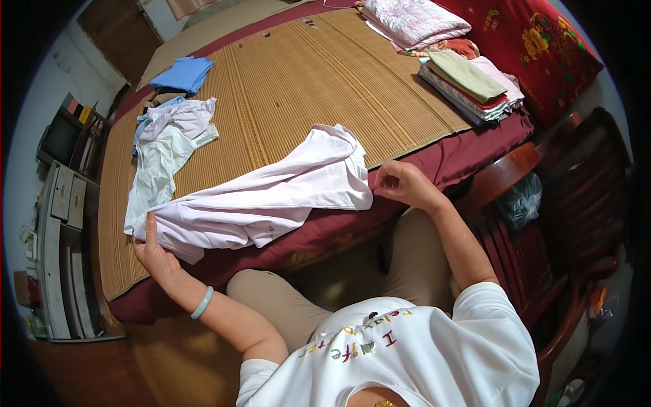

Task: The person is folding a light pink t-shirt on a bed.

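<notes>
A pale pinkish-white garment stretches across the near edge of the bed, loosely gathered, with a small print near its lower edge. My left hand, wearing a pale bangle on the wrist, grips its left end, thumb on top. At the other end, my right hand is just beside the garment's edge, with its fingers curled together and no cloth visible in them. Left of the garment lies a rumpled white garment, partly beneath it, with a pale lilac garment farther back.
A woven mat covers the bed over a burgundy sheet. Folded blue clothing lies far left; a folded stack and a quilt sit at right. A dark wooden chair holding a plastic bag stands right.
</notes>
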Motion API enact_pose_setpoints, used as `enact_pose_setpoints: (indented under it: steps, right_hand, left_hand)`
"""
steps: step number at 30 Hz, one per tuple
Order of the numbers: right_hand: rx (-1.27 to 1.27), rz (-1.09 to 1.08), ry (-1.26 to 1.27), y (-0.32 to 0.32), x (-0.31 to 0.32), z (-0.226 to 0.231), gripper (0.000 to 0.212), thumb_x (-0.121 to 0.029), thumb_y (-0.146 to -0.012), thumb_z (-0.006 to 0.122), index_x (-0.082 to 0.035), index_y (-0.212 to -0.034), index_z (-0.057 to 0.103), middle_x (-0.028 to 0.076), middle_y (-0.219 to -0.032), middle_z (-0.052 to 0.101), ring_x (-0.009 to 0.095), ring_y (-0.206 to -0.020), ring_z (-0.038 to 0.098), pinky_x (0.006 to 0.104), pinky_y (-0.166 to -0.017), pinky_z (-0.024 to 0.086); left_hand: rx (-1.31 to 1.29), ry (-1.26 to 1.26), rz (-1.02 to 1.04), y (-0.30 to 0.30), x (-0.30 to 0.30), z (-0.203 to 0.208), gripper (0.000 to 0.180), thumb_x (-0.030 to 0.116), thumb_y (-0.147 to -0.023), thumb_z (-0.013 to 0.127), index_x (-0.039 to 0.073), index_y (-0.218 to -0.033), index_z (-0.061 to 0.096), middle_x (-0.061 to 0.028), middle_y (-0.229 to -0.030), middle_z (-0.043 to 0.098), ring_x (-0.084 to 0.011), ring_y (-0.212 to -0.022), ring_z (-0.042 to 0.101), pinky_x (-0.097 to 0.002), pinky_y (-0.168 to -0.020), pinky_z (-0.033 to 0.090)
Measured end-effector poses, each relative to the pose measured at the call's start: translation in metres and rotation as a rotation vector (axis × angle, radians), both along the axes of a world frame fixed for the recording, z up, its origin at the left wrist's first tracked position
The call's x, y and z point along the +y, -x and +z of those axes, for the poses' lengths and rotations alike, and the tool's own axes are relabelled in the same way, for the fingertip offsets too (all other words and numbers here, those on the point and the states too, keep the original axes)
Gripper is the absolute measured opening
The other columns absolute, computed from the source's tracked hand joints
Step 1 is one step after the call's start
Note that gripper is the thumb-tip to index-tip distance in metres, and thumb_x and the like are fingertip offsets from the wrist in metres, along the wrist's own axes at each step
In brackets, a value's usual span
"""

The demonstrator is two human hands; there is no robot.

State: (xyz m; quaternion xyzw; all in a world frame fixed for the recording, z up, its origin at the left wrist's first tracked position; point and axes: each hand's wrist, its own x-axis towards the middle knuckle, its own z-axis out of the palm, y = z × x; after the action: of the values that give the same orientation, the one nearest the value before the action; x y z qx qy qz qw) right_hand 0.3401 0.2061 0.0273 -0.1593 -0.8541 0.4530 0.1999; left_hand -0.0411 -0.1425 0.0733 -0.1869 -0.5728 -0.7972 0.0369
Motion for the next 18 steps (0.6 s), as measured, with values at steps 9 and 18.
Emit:
enact_pose_setpoints:
  steps: [9, 18]
  right_hand:
    - [-0.053, 0.192, -0.434, 0.013, -0.018, -0.004, 0.019, -0.013, -0.074, 0.078, -0.005, -0.084, 0.064, 0.009, -0.080, 0.060, 0.027, -0.072, 0.064, 0.0375, -0.064, 0.050]
    - [0.084, -0.295, -0.416, 0.062, 0.037, -0.020, 0.019, -0.007, -0.078, 0.073, -0.006, -0.097, 0.068, 0.010, -0.084, 0.066, 0.025, -0.075, 0.066, 0.0350, -0.067, 0.052]
  left_hand:
    - [0.010, -0.007, -0.003, 0.000, 0.000, 0.000, 0.029, 0.006, -0.089, 0.074, -0.004, -0.115, 0.067, -0.0106, -0.117, 0.068, -0.0181, -0.106, 0.063, -0.0330, -0.095, 0.047]
    - [0.003, -0.016, 0.005, -0.006, 0.005, 0.004, 0.030, 0.004, -0.088, 0.073, -0.005, -0.116, 0.066, -0.0114, -0.117, 0.068, -0.0184, -0.104, 0.063, -0.0334, -0.095, 0.048]
